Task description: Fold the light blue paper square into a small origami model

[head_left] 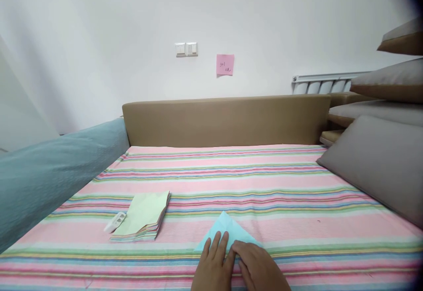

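Note:
A light blue sheet of paper [224, 222], folded into a triangle with its tip pointing away from me, lies on the striped cloth. My left hand [214, 262] rests flat on its left part with the fingers stretched out. Beside it, my right hand [259, 264] has its fingers bent and pressed together at the paper's near edge, close to the left thumb. Whether the right fingers pinch the paper or only press on it is hidden. The near edge of the paper is mostly covered by both hands.
To the left lie a stack of coloured paper [147, 211] with pale green on top and a small white plastic object [115, 222]. Pink striped cloth [211, 185] covers the surface. A brown backrest [224, 121], a blue-covered armrest [66, 163] and grey cushions [380, 163] border it.

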`<state>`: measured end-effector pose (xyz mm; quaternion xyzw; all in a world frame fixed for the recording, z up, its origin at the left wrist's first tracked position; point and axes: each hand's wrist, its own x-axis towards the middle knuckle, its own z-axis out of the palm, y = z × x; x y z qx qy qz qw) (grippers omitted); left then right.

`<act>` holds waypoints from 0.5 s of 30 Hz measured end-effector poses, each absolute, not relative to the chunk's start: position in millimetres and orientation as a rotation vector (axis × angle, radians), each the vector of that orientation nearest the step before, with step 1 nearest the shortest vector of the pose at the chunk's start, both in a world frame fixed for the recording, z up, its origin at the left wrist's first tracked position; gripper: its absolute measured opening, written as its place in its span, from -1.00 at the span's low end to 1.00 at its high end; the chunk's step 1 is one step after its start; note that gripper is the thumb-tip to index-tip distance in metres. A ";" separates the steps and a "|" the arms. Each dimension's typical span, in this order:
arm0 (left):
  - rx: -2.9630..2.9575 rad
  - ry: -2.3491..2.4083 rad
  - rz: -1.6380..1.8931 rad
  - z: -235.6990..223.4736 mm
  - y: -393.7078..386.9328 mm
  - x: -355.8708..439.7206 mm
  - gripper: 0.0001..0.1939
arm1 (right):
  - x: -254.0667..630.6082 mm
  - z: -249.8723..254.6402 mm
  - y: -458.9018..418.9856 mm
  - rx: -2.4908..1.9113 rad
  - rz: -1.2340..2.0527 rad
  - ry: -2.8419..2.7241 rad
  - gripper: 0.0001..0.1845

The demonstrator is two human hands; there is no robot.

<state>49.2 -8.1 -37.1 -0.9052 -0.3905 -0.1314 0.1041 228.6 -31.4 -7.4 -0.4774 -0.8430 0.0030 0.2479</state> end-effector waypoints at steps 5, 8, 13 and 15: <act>-2.703 -1.195 -0.458 -23.6 -11.5 28.5 -0.13 | 232.7 3.9 -34.4 -1.460 0.144 -2.268 -0.70; -2.714 -1.242 -0.458 -16.3 -14.2 17.2 -0.19 | 236.1 9.1 -34.2 -1.572 0.264 -2.219 -0.72; -2.693 -1.350 -0.421 -8.4 -17.6 6.2 -0.27 | 241.4 15.0 -33.1 -1.680 0.396 -2.137 -0.71; -2.684 -1.384 -0.426 -6.8 -18.5 2.8 -0.28 | 242.8 16.3 -32.6 -1.682 0.422 -2.132 -0.71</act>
